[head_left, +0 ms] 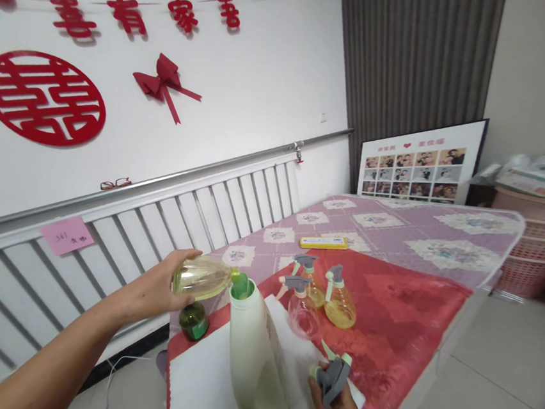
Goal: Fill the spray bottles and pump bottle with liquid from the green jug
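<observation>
My left hand (174,283) is wrapped round a clear yellowish bottle (205,277), tipped sideways with its neck at the green mouth of a large pale green jug (258,357). My right hand (337,407) grips a grey and green spray trigger head (333,376) to the right of the jug. Behind these stand a pink spray bottle (303,313) and two yellow-green ones, one nearer the right (340,307) and one further back (315,289). Left of the jug sits a small dark green jar (194,321).
White paper (202,378) and a red cloth (400,326) lie on the patterned tablecloth (381,221). A yellow box (323,242) rests further back. A white radiator (154,232) runs along the left wall; pink baskets (533,242) stand at the right.
</observation>
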Tool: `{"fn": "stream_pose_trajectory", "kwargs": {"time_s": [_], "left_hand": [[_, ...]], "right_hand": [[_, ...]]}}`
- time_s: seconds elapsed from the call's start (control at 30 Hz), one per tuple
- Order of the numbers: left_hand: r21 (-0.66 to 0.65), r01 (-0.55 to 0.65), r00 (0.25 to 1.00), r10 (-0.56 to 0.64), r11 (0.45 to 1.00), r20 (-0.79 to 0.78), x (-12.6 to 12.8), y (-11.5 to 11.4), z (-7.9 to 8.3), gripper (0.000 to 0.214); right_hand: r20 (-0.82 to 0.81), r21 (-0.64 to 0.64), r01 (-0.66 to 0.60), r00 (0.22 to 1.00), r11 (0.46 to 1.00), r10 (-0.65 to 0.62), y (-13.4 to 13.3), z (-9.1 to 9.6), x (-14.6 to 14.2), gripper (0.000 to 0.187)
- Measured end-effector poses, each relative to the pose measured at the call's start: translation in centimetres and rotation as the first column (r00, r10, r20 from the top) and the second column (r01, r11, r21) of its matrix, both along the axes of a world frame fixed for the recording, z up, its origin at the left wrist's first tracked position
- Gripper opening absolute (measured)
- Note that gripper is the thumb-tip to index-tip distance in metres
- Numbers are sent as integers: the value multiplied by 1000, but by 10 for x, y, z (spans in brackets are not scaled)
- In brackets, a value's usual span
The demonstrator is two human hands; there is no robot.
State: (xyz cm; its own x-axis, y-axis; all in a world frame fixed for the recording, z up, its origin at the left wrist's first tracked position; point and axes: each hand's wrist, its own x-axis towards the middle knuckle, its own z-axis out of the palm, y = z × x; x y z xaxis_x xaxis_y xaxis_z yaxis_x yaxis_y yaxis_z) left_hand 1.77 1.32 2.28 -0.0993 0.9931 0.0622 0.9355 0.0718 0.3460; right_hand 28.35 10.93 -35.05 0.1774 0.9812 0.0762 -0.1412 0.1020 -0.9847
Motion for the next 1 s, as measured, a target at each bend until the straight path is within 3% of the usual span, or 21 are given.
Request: {"fn": "stream_pose_trajectory", "kwargs": {"time_s": [0.27, 1.0], "left_hand": [[47, 20, 1000, -19, 999, -15, 0, -1, -1, 76], [61, 14, 1000, -13, 998, -16, 10, -5, 4, 74]], "right_hand": [[-16, -6, -6, 1000, 1000, 6, -2, 9, 0, 54], [28, 5, -28, 999, 1000, 28, 0, 2, 1, 54]]}}
